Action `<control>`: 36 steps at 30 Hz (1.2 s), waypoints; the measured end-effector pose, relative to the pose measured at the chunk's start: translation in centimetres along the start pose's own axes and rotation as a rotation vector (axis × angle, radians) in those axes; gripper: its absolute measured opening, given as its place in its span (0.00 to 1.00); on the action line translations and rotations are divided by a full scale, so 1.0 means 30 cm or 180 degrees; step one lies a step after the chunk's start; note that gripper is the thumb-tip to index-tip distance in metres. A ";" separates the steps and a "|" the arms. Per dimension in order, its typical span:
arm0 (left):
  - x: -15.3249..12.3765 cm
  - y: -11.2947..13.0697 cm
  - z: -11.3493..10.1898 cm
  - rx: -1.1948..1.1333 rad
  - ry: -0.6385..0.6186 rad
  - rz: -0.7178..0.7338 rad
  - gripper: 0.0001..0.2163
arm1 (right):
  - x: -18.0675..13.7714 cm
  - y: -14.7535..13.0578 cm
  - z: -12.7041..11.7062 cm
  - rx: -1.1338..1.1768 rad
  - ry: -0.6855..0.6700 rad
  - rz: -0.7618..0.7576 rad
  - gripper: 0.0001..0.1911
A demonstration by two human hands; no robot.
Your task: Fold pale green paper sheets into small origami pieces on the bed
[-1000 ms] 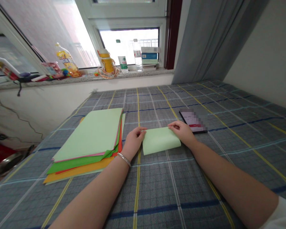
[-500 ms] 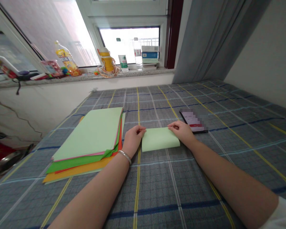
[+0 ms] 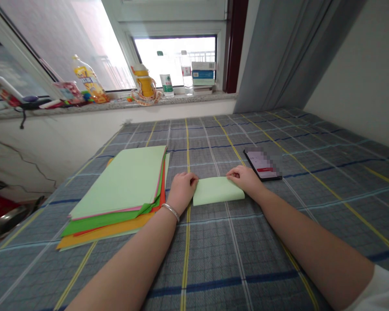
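1. Nearest the camera, two bare forearms reached out over a grey plaid bedspread (image 3: 214,259) with yellow and blue lines; a silver bracelet (image 3: 171,211) sat on the left wrist.
2. The left hand (image 3: 182,190) was curled shut on the left end of a folded light-green sheet (image 3: 218,191), its fingertips gripping that edge.
3. The folded sheet lay flat on the bedspread between both hands, near the middle of the scene.
4. The right hand (image 3: 246,179) held the sheet's far right corner, fingers bent and closed on the paper.
5. Left of the left hand lay a stack of coloured paper (image 3: 123,188) – pale green on top, with pink, bright green, red and orange edges showing beneath.
6. Just beyond the right hand, a phone (image 3: 263,164) lay face up on the bedspread, apart from the sheet.
7. Farthest off, a windowsill (image 3: 116,105) carried a yellow bottle (image 3: 145,82), other bottles and small boxes – and a grey curtain (image 3: 288,52) hung at the right.
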State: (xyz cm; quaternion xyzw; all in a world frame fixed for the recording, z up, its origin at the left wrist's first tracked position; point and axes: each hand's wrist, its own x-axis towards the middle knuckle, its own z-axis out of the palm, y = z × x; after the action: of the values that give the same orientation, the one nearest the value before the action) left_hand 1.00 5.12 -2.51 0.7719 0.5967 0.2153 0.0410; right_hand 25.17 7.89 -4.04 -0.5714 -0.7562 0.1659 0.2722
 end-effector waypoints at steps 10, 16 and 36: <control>0.016 -0.029 0.013 -0.1080 -0.0201 -0.0775 0.06 | -0.001 0.005 0.004 0.0134 0.0029 0.0109 0.08; 0.006 -0.008 0.000 -0.0583 -0.0194 -0.0464 0.08 | 0.001 0.008 0.001 0.0052 -0.0048 0.0060 0.09; 0.020 0.011 -0.015 0.0410 -0.0449 0.1421 0.11 | 0.005 0.004 0.004 -0.0124 -0.0019 -0.0085 0.08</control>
State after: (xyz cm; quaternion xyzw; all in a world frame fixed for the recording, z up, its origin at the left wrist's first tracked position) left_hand 1.25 5.49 -1.83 0.8988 0.4195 0.1261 -0.0153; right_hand 25.15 8.08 -4.17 -0.5660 -0.7676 0.1492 0.2610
